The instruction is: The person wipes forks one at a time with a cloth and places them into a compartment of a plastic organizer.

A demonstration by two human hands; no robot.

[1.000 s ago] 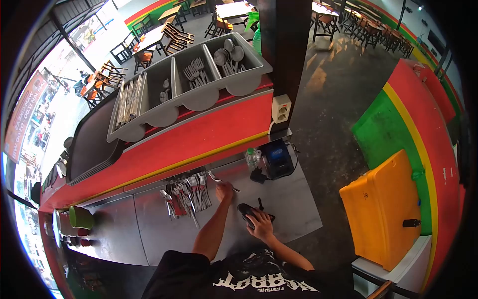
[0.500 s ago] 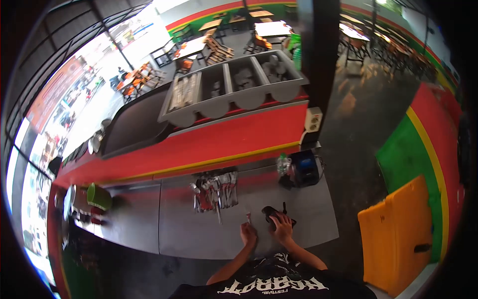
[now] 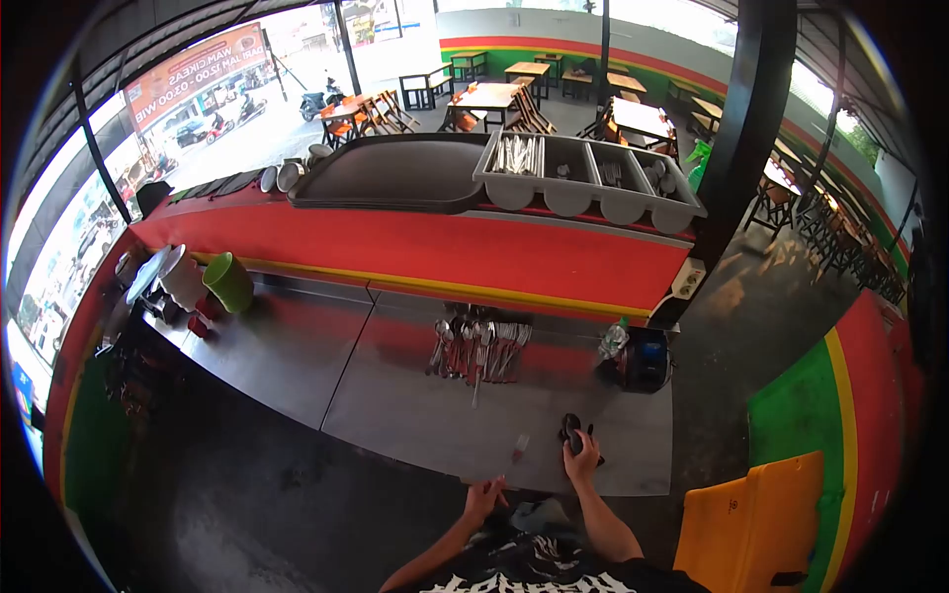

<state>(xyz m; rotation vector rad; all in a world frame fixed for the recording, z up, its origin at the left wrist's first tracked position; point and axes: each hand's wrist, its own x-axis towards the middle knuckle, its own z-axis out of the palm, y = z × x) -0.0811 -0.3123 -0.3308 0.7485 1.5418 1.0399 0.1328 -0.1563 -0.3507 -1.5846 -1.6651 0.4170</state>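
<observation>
The black tool (image 3: 570,427) sits on the steel counter (image 3: 425,415), right of the cutlery (image 3: 479,346), with the right hand (image 3: 583,457) wrapped over it, fingers and thumb clamped about its body. It looks stiff, smooth and light enough for one hand, best held round its middle. The left hand (image 3: 482,501) is at the counter's near edge; whether its fingers pinch anything, I cannot tell.

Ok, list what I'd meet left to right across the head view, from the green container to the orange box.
Green container, cutlery, right hand on a black device, black box, orange box.
</observation>
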